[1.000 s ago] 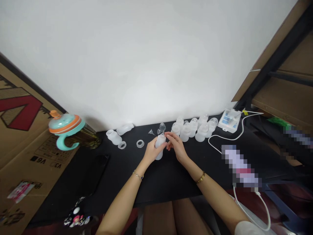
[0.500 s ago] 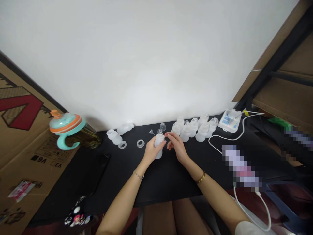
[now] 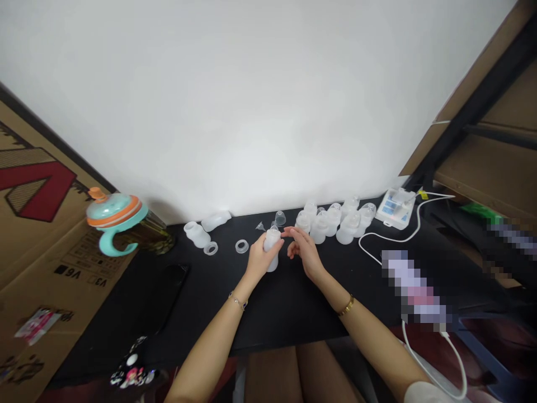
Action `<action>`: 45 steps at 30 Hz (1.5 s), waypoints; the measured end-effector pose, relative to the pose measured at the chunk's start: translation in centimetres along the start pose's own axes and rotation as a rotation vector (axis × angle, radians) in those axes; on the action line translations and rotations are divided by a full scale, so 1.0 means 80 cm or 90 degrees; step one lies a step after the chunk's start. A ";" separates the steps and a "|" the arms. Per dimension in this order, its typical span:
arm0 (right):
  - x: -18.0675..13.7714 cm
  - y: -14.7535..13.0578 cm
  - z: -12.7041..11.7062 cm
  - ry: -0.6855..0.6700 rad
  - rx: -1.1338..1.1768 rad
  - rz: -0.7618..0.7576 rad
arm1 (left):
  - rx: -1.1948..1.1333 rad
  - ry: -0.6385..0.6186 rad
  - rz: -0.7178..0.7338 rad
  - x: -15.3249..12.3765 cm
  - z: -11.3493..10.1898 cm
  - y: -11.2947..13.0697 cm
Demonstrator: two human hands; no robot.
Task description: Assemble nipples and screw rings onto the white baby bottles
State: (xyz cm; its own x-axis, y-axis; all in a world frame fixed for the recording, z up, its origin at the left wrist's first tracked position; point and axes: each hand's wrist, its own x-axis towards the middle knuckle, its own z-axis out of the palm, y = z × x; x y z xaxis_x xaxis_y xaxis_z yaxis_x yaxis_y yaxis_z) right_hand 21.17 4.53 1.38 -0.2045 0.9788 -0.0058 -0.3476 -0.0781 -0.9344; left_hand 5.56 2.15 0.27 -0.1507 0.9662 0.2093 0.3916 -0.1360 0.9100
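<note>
A white baby bottle (image 3: 273, 239) with a clear nipple on top stands upright near the middle of the black table, and my left hand (image 3: 259, 258) is wrapped round its upper part. My right hand (image 3: 307, 253) is just to the right, its index finger stretched towards the bottle's collar and the other fingers loosely bent. Whether that fingertip touches the collar I cannot tell. Behind the bottle lie a clear cap (image 3: 280, 218) and a loose nipple (image 3: 260, 226). Two collar rings, a nearer one (image 3: 241, 246) and a farther one (image 3: 211, 248), lie to the left.
Two white bottle bodies (image 3: 197, 235) lie at the back left. Several capped bottles (image 3: 347, 230) stand at the right, before a white power strip (image 3: 395, 208) and its cable. A drinking jug (image 3: 121, 215), a dark phone (image 3: 165, 296) and a cardboard box (image 3: 42, 240) are on the left.
My right hand's index finger has straightened a little towards the bottle's collar. My left hand keeps its hold on the bottle, and the view has shifted very slightly.
</note>
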 end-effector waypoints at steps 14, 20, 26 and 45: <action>0.000 0.000 0.002 0.005 -0.005 0.024 | 0.024 -0.034 0.020 -0.004 0.006 0.000; 0.000 -0.001 0.001 -0.003 0.012 0.021 | 0.010 0.001 0.014 -0.001 0.001 0.003; 0.002 0.003 0.000 0.004 0.004 0.023 | -0.006 -0.022 0.011 -0.004 0.006 0.005; 0.002 0.007 0.000 0.002 0.006 0.031 | 0.003 -0.023 0.023 -0.004 0.003 0.004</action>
State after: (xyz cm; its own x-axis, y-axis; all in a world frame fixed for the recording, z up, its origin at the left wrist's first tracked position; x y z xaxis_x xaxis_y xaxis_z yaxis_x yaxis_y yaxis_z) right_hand 20.94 4.63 0.84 -0.2187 0.9744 -0.0518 -0.3465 -0.1271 -0.9294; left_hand 5.99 1.84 0.42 -0.1033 0.9678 0.2295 0.4012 -0.1706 0.9000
